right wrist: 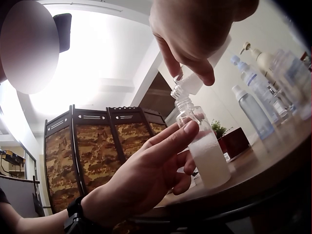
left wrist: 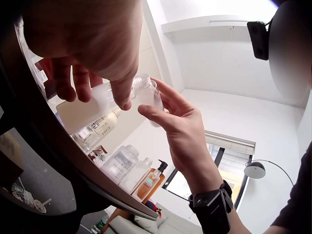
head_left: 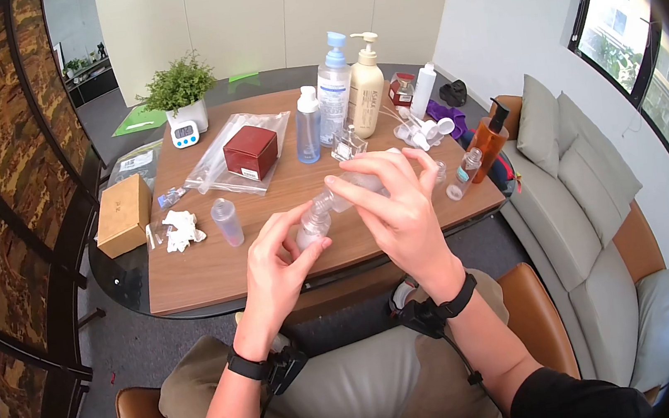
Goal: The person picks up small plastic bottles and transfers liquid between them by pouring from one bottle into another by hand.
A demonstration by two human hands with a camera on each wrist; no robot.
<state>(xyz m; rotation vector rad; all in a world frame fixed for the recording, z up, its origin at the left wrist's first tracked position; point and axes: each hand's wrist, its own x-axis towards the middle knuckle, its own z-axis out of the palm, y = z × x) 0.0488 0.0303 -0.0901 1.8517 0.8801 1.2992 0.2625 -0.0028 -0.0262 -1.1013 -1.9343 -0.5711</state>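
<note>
In the head view, my left hand (head_left: 275, 268) holds a clear bottle (head_left: 314, 223) between thumb and fingers. Cloudy, whitish liquid (right wrist: 209, 163) fills its lower part in the right wrist view. My right hand (head_left: 406, 215) grips a second translucent bottle (head_left: 363, 182), tilted so that its neck meets the first bottle's mouth. In the right wrist view the tilted bottle's threaded neck (right wrist: 179, 90) is just above the other neck; whether liquid is flowing, I cannot tell. Fingers hide part of both bottles.
Left on the wooden table (head_left: 192, 270) are a small bottle (head_left: 227, 222), crumpled tissue (head_left: 183, 230), a cardboard box (head_left: 123, 216) and a dark red box (head_left: 251, 153) on a plastic bag. Behind stand a blue bottle (head_left: 308, 129) and pump bottles; an amber bottle (head_left: 488, 142) is right.
</note>
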